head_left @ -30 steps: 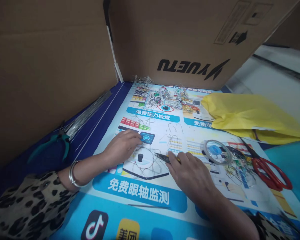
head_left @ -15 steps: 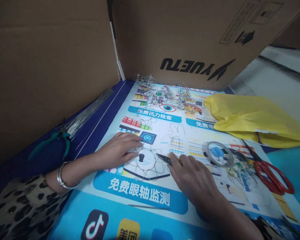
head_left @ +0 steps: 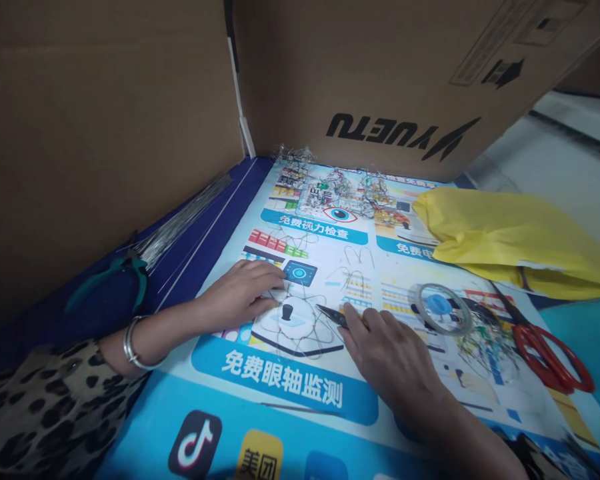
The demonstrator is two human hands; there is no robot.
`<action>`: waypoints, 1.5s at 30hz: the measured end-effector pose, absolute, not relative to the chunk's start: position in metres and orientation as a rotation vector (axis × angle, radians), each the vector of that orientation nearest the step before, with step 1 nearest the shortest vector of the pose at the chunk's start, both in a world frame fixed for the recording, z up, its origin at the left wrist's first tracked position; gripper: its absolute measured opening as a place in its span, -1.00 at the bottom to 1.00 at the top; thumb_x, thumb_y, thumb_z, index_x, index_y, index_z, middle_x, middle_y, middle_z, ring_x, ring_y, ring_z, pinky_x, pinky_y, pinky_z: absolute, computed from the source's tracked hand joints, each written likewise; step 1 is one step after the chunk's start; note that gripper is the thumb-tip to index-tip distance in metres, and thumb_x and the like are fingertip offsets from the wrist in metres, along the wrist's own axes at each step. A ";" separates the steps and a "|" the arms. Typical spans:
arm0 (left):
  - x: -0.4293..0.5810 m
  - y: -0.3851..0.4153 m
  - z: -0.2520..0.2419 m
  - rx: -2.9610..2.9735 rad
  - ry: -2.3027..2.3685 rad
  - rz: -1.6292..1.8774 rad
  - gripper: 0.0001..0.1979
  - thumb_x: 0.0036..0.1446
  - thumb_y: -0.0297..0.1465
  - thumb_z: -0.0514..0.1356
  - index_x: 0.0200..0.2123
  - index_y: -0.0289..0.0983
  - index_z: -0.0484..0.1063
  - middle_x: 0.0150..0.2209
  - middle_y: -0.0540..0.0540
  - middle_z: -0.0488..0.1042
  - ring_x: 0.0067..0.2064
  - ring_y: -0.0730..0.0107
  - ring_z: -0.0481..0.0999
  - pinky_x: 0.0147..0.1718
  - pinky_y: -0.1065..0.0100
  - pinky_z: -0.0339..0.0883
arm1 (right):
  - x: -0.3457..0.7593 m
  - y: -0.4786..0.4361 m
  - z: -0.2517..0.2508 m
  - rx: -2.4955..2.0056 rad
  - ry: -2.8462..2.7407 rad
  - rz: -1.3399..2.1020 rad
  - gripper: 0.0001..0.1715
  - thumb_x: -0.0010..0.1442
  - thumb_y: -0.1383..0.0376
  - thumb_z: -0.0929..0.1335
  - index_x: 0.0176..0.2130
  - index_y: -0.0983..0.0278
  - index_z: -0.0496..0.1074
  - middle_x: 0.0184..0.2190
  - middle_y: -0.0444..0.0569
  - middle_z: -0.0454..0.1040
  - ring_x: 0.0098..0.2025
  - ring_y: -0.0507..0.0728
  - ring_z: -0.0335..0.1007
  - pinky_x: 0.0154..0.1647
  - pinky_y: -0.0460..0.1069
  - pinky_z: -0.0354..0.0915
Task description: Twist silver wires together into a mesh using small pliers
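R hand (head_left: 386,350) gripping pliers (head_left: 333,316); L hand (head_left: 241,295) by wire loops (head_left: 303,336), grip unclear; printed sheet (head_left: 225,393) below, cardbd (head_left: 370,73) behind.

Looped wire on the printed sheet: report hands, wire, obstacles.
Left hand at left edge of looped wire, grip unclear. Right hand gripping pliers, tips by the wire. Tape roll, red scissors off right, clear of it.

Pliers (head_left: 334,317) metal-nosed; bangle (head_left: 128,344) glossy metal; cardboard (head_left: 110,133) matt.
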State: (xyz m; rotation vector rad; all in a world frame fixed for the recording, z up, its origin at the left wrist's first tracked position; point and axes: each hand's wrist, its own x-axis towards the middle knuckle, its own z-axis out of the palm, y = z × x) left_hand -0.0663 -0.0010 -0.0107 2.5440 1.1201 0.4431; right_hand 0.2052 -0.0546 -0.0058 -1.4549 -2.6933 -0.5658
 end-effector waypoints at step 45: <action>-0.078 0.009 -0.003 2.502 0.833 0.266 -0.53 0.15 -0.25 0.12 0.14 -0.10 0.19 0.14 -0.06 0.28 0.20 0.16 0.13 0.11 0.13 -0.06 | 0.208 -0.046 0.002 -1.203 -2.805 -0.344 -0.68 0.17 0.33 0.27 -0.04 0.28 0.34 -0.35 0.00 0.37 -0.28 0.13 0.23 -0.25 0.02 0.13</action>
